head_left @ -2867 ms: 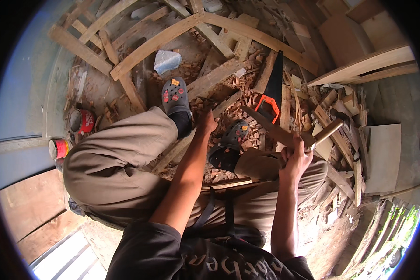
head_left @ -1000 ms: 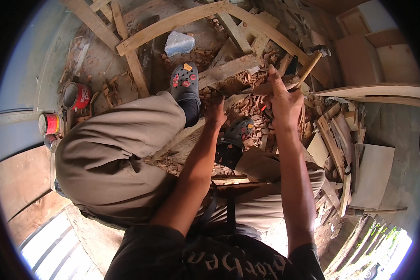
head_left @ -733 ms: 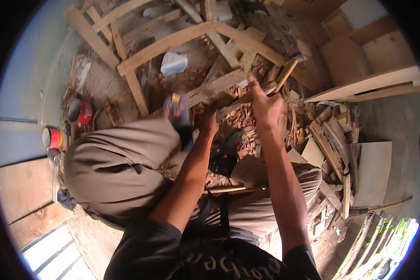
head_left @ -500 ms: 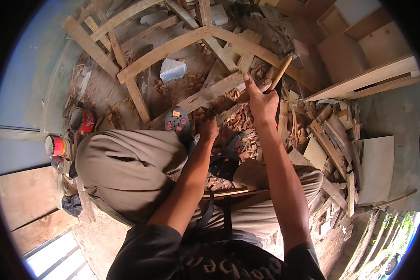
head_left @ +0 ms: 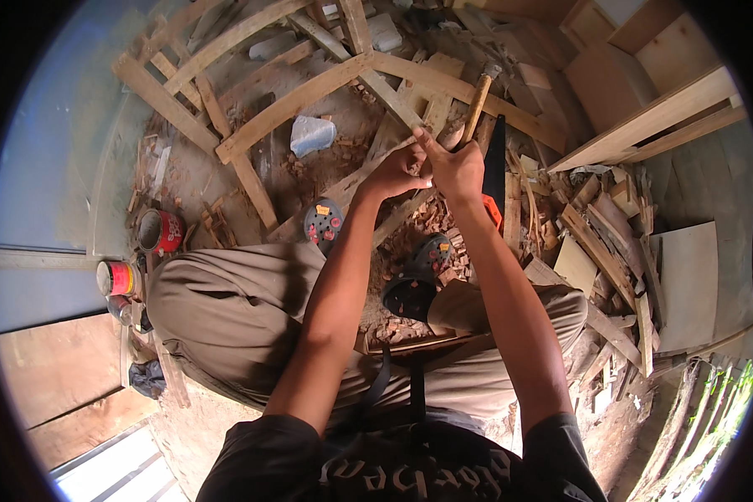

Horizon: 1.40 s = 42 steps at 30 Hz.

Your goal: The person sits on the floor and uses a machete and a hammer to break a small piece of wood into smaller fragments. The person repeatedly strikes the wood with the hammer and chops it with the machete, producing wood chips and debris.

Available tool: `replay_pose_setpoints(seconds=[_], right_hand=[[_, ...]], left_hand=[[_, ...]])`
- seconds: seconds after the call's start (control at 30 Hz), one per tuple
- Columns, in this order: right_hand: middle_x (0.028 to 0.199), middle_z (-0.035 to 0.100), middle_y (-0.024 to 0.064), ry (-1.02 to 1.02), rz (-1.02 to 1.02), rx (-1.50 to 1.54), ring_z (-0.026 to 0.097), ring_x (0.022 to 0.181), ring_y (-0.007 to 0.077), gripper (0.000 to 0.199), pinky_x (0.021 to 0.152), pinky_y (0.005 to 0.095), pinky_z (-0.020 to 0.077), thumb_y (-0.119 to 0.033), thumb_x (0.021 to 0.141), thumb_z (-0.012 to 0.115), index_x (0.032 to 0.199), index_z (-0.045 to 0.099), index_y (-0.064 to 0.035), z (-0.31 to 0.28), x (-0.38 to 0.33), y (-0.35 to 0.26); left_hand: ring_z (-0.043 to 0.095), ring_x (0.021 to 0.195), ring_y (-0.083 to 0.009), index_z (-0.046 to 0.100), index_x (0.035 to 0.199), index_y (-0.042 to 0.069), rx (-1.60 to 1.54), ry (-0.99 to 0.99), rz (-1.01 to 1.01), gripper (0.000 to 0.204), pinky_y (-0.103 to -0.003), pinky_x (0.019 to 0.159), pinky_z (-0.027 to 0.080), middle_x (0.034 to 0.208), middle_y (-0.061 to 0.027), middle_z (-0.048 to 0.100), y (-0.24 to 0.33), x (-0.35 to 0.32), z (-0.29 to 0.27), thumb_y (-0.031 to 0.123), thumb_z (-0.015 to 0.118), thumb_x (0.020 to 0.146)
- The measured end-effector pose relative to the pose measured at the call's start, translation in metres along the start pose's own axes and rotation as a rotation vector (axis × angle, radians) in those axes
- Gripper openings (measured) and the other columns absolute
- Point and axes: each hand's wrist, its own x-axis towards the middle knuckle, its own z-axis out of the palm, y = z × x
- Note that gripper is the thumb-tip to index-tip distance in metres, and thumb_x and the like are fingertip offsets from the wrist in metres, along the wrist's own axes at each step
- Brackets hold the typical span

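Above the wood scraps (head_left: 594, 243), the right hand (head_left: 458, 171) grips a hammer (head_left: 477, 105) while the left hand (head_left: 397, 171) pinches closed beside it.

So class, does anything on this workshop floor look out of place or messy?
Yes: wood offcuts and chips lie scattered around the feet, a handsaw sits loose among them, and a crumpled bag lies on the dirt.

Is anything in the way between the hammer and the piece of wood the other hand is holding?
Nothing visible. The right hand holds the hammer raised, and the left hand pinches the wood strip just beside it, with only air between them. The saw lies off to the right.
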Motion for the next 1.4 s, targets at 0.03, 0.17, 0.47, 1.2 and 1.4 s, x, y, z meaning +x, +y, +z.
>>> replay_pose_setpoints(seconds=[0.03, 0.17, 0.47, 1.2, 1.4], right_hand=[[0.054, 0.064, 0.0085, 0.076, -0.060, -0.046, 0.062, 0.051, 0.0123, 0.058, 0.051, 0.0303, 0.0500, -0.051, 0.080, 0.083, 0.063, 0.068, 0.0023, 0.001, -0.002, -0.006], [0.058, 0.067, 0.0105, -0.021, 0.014, -0.030, 0.066, 0.054, 0.0154, 0.059, 0.055, 0.0318, 0.0526, -0.052, 0.078, 0.084, 0.066, 0.067, 0.0036, -0.009, 0.005, 0.004], [0.073, 0.071, 0.0158, 0.003, -0.076, 0.010, 0.070, 0.068, 0.0198, 0.060, 0.062, 0.0350, 0.0544, -0.050, 0.076, 0.086, 0.080, 0.069, 0.0072, -0.023, -0.012, -0.016], [0.069, 0.057, 0.0033, -0.010, 0.018, 0.112, 0.052, 0.059, 0.0102, 0.064, 0.050, 0.0294, 0.0432, -0.062, 0.094, 0.061, 0.089, 0.061, 0.0017, -0.066, -0.015, -0.028], [0.063, 0.046, -0.0019, -0.237, -0.229, 0.005, 0.042, 0.050, 0.0072, 0.051, 0.043, 0.0269, 0.0346, -0.048, 0.107, 0.042, 0.086, 0.056, -0.0037, -0.140, -0.037, -0.030]], left_hand=[[0.059, 0.088, -0.0158, 0.057, 0.102, 0.005, -0.149, 0.107, 0.050, 0.041, -0.033, 0.082, 0.047, 0.090, -0.0007, 0.060, -0.011, 0.000, 0.005, 0.013, 0.081, 0.070], [0.060, 0.089, -0.0168, 0.060, 0.102, 0.004, -0.227, 0.102, 0.091, 0.039, -0.034, 0.082, 0.048, 0.091, -0.0039, 0.062, 0.000, 0.002, 0.023, 0.016, 0.081, 0.072], [0.064, 0.114, -0.0241, 0.059, 0.129, 0.000, -0.104, 0.253, 0.189, 0.045, -0.040, 0.094, 0.050, 0.121, -0.0171, 0.068, 0.036, 0.004, 0.046, 0.010, 0.069, 0.087], [0.057, 0.065, -0.0096, 0.062, 0.072, 0.007, -0.230, 0.314, 0.047, 0.012, -0.032, 0.063, 0.047, 0.069, 0.0022, 0.062, 0.032, 0.014, 0.048, 0.006, 0.073, 0.077], [0.056, 0.064, -0.0095, 0.058, 0.069, 0.009, -0.289, 0.308, 0.081, 0.017, -0.032, 0.062, 0.046, 0.067, 0.0025, 0.060, 0.018, 0.017, 0.051, 0.005, 0.074, 0.073]])
